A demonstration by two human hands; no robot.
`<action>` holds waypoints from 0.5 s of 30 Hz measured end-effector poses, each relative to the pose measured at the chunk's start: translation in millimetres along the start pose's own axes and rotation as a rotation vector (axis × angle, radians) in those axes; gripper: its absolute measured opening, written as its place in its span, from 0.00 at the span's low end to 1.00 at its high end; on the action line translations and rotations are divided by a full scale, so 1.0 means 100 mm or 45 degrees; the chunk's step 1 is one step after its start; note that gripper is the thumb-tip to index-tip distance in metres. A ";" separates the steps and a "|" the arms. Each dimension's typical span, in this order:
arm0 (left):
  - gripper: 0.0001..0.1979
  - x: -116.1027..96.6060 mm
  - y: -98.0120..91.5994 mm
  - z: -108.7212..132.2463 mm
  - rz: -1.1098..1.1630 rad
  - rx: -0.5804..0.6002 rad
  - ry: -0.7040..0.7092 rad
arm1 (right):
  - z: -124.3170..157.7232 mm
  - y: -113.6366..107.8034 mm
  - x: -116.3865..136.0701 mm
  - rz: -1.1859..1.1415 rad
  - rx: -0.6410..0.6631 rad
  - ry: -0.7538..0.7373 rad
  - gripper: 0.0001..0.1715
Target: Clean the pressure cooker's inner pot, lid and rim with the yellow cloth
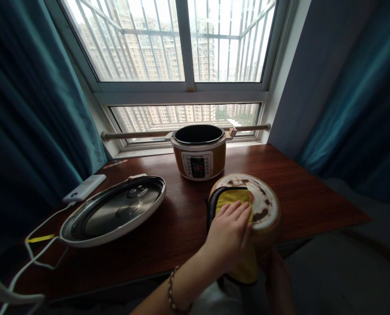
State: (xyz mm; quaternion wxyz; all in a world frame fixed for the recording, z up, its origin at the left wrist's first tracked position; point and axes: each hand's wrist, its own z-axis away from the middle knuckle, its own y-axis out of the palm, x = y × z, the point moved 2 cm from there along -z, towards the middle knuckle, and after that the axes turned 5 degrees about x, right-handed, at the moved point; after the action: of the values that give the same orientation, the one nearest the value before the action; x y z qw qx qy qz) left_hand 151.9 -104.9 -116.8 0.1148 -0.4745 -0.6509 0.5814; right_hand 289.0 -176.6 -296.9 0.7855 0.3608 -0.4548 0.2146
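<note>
My left hand (230, 227), with a braided bracelet at the wrist, presses a yellow cloth (244, 267) with black edging onto a round thing. That round thing (265, 199) has tan sides and a white face with a ring of brown stains; its exact kind I cannot make out. Fingers lie close together over the cloth. Low in shadow, my right hand (276, 267) is at the near underside of the round thing and seems to hold it there; its fingers are mostly hidden. Just behind stands an uncovered electric cooker (198, 162) with a dark inner pot and front control panel.
On the left lies a wide white-rimmed pan-like vessel (149, 227) with a shiny dark inside. Beyond it are a white power bank (85, 188) and white cables (27, 262) with a yellow tag. The brown wooden table (313, 197) meets a window; blue curtains hang at both sides.
</note>
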 end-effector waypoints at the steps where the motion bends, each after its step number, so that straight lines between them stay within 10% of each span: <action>1: 0.20 0.11 -0.04 -0.07 0.018 0.012 -0.017 | 0.00 -0.01 0.00 -0.032 -0.008 0.051 0.26; 5: 0.20 0.65 -0.14 -0.49 0.231 0.087 -0.039 | 0.00 -0.04 0.00 -0.070 -0.089 0.115 0.27; 9: 0.17 1.13 -0.12 -0.89 1.078 0.068 -0.214 | 0.02 -0.03 0.01 -0.083 -0.140 0.111 0.25; 15: 0.17 1.36 0.13 -0.86 1.512 -0.048 -0.473 | 0.04 0.00 0.01 -0.130 -0.128 0.170 0.24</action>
State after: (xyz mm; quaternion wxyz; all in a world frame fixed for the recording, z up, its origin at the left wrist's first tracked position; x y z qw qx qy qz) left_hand 146.9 51.4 -157.4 -0.3516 -0.6483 -0.2952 0.6074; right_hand 287.3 -180.0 -295.0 0.8410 0.3286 -0.3928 0.1747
